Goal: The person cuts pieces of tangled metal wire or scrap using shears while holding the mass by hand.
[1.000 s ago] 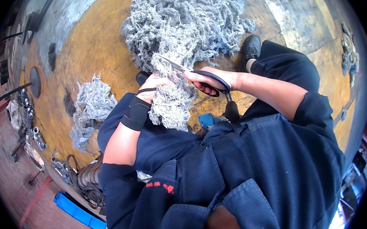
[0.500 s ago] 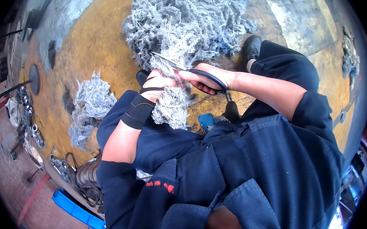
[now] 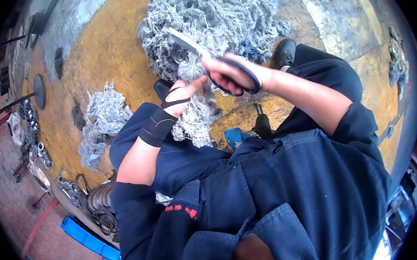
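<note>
In my right hand is a pair of dark-handled scissors, its fingers around the loops and its blades pointing far left. The blades look slightly smeared, and whether they are apart I cannot tell. My left hand, with a black wrist wrap, grips a tuft of grey thread waste. That tuft hangs down toward my lap, and its upper strands run toward the large heap of grey thread waste beyond my hands. My left thumb points toward the right hand.
A smaller thread pile lies left of my knee on the worn yellow floor. Metal fittings, a round dark disc and a blue tray are at the left. A small blue object is between my legs.
My right hand has lifted the scissors up and away from the left hand, and their blades now point farther forward. The left thumb has stretched out; the tuft stays in that hand.
</note>
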Available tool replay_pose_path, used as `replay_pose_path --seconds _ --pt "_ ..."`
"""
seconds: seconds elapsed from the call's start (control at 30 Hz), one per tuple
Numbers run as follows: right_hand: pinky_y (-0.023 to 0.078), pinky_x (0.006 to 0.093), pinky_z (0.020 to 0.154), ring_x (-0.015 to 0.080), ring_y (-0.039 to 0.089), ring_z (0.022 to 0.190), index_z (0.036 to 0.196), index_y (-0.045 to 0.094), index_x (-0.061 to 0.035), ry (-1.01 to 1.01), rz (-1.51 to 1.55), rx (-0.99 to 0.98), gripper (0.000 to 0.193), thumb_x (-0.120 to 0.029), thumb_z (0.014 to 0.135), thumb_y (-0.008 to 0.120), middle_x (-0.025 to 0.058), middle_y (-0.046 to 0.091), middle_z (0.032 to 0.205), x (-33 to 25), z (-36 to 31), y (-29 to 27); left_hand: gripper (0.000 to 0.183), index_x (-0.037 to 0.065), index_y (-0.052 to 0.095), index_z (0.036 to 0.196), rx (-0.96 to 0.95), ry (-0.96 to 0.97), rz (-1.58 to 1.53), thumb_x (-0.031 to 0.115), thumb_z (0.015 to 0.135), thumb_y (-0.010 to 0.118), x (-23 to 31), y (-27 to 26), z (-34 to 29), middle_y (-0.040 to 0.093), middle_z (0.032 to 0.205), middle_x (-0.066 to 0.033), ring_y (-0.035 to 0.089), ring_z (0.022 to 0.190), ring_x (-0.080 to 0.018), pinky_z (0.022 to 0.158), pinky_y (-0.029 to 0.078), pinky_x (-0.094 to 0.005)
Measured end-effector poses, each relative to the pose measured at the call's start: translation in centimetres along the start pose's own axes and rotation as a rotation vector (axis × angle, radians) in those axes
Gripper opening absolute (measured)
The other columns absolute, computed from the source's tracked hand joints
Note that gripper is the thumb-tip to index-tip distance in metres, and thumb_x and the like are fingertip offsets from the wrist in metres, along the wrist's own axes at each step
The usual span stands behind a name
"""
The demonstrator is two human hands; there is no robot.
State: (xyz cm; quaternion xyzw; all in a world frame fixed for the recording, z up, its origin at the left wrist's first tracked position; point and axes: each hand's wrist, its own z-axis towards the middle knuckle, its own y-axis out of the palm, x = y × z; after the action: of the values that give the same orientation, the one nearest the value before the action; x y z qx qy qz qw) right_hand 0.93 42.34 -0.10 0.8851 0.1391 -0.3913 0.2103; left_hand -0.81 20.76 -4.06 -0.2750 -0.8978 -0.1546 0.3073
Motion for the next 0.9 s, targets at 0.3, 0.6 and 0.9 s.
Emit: replay_pose_path --seconds 0.3,0.6,0.9 --pt "0.041 0.0228 0.048 0.0080 0.047 0.049 0.067 0.051 -0.0072 0.201 -0.232 0.056 0.075 -0.082 0.075 0.045 -0.0018 0.045 0.058 1.0 0.3 -3.2 0.021 -0.002 0.061 0.095 0.051 0.033 -0.490 0.018 0.089 0.054 -4.8 -2.6 0.2 0.066 0.082 -0.0129 0.066 0.074 -0.0223 0.070 0.055 -0.0350" --pt "0.037 0.0259 0.046 0.0118 0.045 0.049 0.078 0.057 0.0004 0.316 -0.280 -0.301 0.086 -0.085 0.071 0.046 0.0018 0.044 0.060 4.6 -1.0 0.2 0.014 0.000 0.063 0.086 0.271 0.109 -0.549 0.011 0.085 0.054 -5.0 -2.1 -2.9 0.065 0.086 -0.0071 0.063 0.078 -0.0151 0.074 0.050 -0.0280" --pt "0.035 0.0233 0.042 0.0081 0.042 0.046 0.073 0.051 -0.0038 0.383 -0.052 -0.284 0.081 -0.083 0.076 0.038 0.0004 0.043 0.061 5.4 0.7 2.4 0.021 -0.003 0.061 0.092 0.327 0.207 -0.557 0.013 0.087 0.050 -5.2 -0.7 -2.4 0.067 0.086 -0.0133 0.065 0.078 -0.0208 0.074 0.052 -0.0326"
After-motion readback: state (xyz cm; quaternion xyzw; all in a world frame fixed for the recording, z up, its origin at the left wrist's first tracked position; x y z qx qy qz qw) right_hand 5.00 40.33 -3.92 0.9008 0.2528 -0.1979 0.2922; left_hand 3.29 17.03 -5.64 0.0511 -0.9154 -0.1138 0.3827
